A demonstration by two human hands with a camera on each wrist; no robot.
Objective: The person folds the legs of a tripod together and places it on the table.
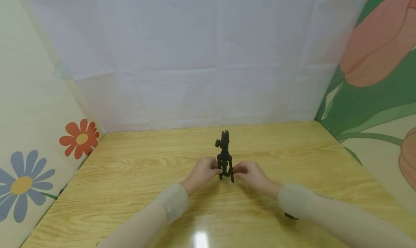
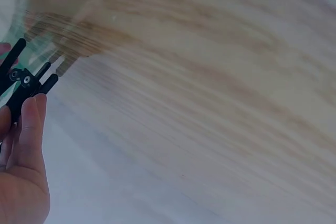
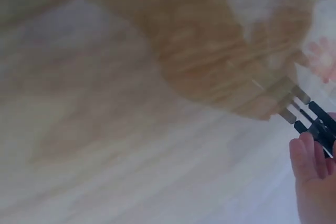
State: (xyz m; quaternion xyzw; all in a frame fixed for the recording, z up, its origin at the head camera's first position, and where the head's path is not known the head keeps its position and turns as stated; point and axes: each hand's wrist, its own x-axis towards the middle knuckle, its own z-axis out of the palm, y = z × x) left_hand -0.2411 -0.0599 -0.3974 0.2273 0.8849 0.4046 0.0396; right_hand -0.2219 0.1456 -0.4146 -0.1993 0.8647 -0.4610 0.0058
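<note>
A small black tripod (image 1: 224, 154) stands upright, close over the middle of the wooden table, its legs slightly spread and a knob sticking out on the upper left. My left hand (image 1: 202, 172) pinches the left leg low down between thumb and fingers. On the other side my right hand (image 1: 254, 175) pinches the right leg near its lower end. In the left wrist view the tripod (image 2: 27, 81) shows at the left edge, with the left fingers around a leg. Leg ends of the tripod (image 3: 314, 113) appear at the right edge of the right wrist view, partly cut off.
The glossy wood-grain table (image 1: 146, 161) reflects a bright spot near its front. White cloth (image 1: 182, 60) hangs behind it. Flower-printed panels (image 1: 42, 107) flank the left and right sides. A small dark item (image 1: 291, 216) shows below the right cuff.
</note>
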